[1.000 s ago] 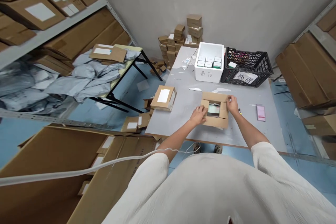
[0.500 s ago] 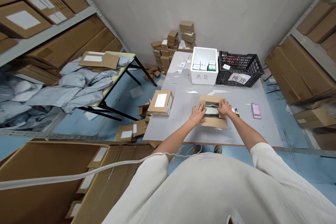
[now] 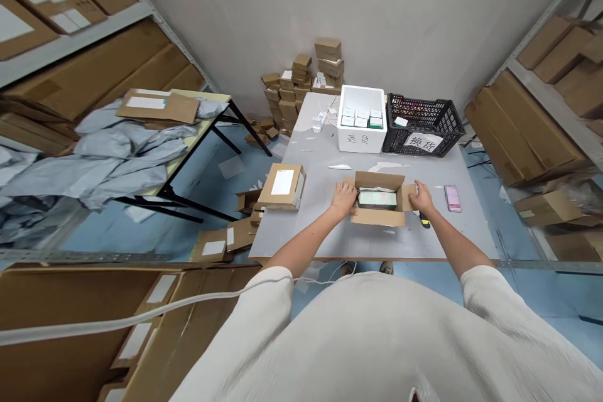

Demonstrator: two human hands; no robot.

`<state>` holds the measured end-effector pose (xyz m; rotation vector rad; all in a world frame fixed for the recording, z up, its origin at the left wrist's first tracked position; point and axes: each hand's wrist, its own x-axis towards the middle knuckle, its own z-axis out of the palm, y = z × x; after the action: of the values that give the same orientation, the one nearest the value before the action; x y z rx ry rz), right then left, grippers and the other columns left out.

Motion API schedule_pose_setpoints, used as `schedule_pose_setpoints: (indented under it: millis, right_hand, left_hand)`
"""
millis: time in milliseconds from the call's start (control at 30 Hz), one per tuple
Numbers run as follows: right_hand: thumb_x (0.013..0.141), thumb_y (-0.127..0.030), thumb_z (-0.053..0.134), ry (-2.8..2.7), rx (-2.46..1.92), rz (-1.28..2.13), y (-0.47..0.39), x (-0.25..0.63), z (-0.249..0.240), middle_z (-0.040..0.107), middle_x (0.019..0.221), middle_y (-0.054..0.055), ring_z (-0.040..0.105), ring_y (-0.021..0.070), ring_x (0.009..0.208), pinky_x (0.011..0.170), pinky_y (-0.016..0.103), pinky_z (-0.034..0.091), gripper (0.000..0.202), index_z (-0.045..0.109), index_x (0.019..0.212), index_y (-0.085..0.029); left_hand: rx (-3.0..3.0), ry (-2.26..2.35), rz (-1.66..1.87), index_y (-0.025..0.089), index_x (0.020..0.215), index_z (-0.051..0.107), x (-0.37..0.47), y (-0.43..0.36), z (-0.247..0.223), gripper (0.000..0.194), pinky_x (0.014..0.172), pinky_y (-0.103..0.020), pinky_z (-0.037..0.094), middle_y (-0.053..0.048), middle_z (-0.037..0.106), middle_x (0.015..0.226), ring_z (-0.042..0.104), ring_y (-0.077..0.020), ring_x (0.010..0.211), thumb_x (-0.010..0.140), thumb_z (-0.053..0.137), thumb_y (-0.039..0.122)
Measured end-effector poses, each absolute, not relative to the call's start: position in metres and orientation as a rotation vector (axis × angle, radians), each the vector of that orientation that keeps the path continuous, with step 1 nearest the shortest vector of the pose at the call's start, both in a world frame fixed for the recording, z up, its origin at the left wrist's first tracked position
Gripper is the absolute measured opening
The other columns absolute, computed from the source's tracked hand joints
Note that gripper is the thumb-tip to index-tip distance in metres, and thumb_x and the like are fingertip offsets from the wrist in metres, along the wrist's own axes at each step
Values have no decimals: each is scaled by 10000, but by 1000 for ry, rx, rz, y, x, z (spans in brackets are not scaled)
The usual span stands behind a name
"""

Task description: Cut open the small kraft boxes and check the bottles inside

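Observation:
An opened cardboard box [image 3: 378, 218] stands on the grey table in front of me, its flaps spread outward. Inside it lies a pale green and white small box [image 3: 377, 200]. My left hand [image 3: 345, 198] grips the left flap, fingers curled over it. On the opposite side, my right hand [image 3: 421, 196] pinches the right flap between thumb and fingers. A black and yellow cutter [image 3: 424, 220] lies beside the carton, just below my right hand.
A closed, labelled carton [image 3: 282, 186] sits at the table's left edge. Behind are a white foam box [image 3: 362, 119] holding small boxes and a black crate [image 3: 424, 125]. A pink phone-like item [image 3: 453, 198] lies right. Grey parcels [image 3: 127, 151] cover another table; a white cable [image 3: 188, 298] crosses the lower left.
Both my hands have moved outward, folding the side flaps open. The pale green box inside is now more exposed. The whole view has shifted slightly.

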<state>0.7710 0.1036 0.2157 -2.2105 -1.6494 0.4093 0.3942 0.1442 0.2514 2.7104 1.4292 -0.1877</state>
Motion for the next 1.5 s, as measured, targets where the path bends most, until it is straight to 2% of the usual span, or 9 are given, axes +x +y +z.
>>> schedule_pose_setpoints:
  millis: [100, 200, 267, 400, 567, 800, 933, 1267, 1500]
  right_hand:
    - [919, -427, 602, -1659, -2300, 289, 94, 775, 208, 587, 1476, 195, 552, 383, 1344, 1137, 518, 457, 682, 525, 1557, -197]
    - [937, -426, 610, -1730, -2327, 204, 89, 774, 205, 607, 1389, 173, 550, 365, 1274, 1070, 475, 449, 543, 594, 1438, -215]
    - [956, -390, 600, -1810, -2333, 171, 88, 772, 208, 617, 1352, 168, 543, 356, 1243, 1037, 458, 436, 447, 630, 1367, -216]
    - [981, -283, 563, -2037, -2342, 143, 96, 762, 226, 642, 1325, 186, 527, 364, 1221, 1060, 480, 387, 363, 683, 1315, -205]
    - [960, -252, 629, -2454, -2161, 111, 124, 714, 251, 687, 1301, 213, 514, 390, 1277, 1117, 487, 351, 428, 692, 1377, -180]
    - [1006, -269, 658, -2850, -1852, 481, 159, 623, 251, 751, 1335, 140, 685, 302, 1210, 972, 344, 508, 307, 760, 1285, -193]
    - [989, -290, 744, -2919, -1844, 487, 172, 601, 245, 739, 1385, 147, 696, 311, 1263, 1003, 334, 531, 267, 764, 1233, -185]
    - [829, -203, 898, -3041, -1774, 412, 201, 588, 222, 663, 1444, 245, 673, 378, 1321, 1106, 427, 529, 666, 638, 1437, -123]
    - [778, -239, 931, -3068, -1775, 437, 207, 586, 209, 602, 1507, 241, 620, 391, 1356, 1095, 435, 534, 752, 616, 1453, -137]
  left_hand:
    - [2710, 1294, -261, 187, 1754, 351, 402, 159, 248, 1292, 1239, -571, 314, -272, 442, 1695, 450, -489, 1479, 684, 979, 548]
    - [2670, 1217, -294, 247, 1809, 144, 404, 176, 241, 1503, 1239, -556, 330, -224, 93, 1862, 389, -508, 1545, 627, 964, 682]
    - [2640, 1208, -323, 258, 1813, 98, 403, 186, 237, 1575, 1248, -564, 319, -208, -34, 1874, 370, -517, 1564, 587, 949, 760]
    - [2569, 1172, -321, 252, 1808, 114, 397, 200, 231, 1613, 1267, -562, 286, -224, 43, 1870, 326, -527, 1599, 544, 927, 836]
    - [2503, 1177, -286, 223, 1801, 148, 391, 206, 232, 1588, 1272, -550, 271, -233, 135, 1858, 312, -524, 1598, 554, 927, 821]
    - [2448, 1232, -263, 231, 1806, 110, 385, 203, 232, 1594, 1253, -561, 280, -222, 133, 1861, 301, -543, 1590, 572, 906, 851]
    - [2425, 1235, -251, 228, 1809, 57, 379, 199, 230, 1614, 1254, -569, 279, -225, 108, 1864, 283, -544, 1602, 587, 904, 855]
    - [2389, 1238, -247, 244, 1810, 48, 380, 204, 227, 1627, 1257, -592, 269, -215, 61, 1871, 296, -551, 1597, 575, 893, 885]
    - [2392, 1237, -246, 256, 1811, 18, 381, 208, 220, 1642, 1254, -602, 259, -190, 37, 1878, 278, -561, 1586, 571, 905, 866]
